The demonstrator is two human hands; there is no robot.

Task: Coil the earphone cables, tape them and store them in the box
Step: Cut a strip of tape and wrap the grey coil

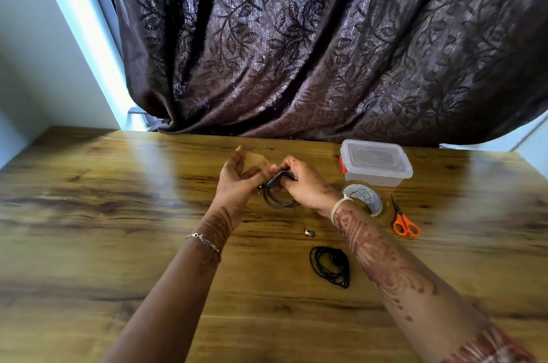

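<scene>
A coiled black earphone cable hangs between both hands above the wooden table. My right hand grips the top of the coil. My left hand pinches a strip of clear tape against the coil, its other fingers spread. A second black cable lies loosely coiled on the table nearer to me, with a small earbud piece beside it. The clear plastic box with a red latch stands lidded at the back right.
A roll of clear tape lies just right of my right wrist. Orange-handled scissors lie to its right. A dark patterned curtain hangs behind the table's far edge.
</scene>
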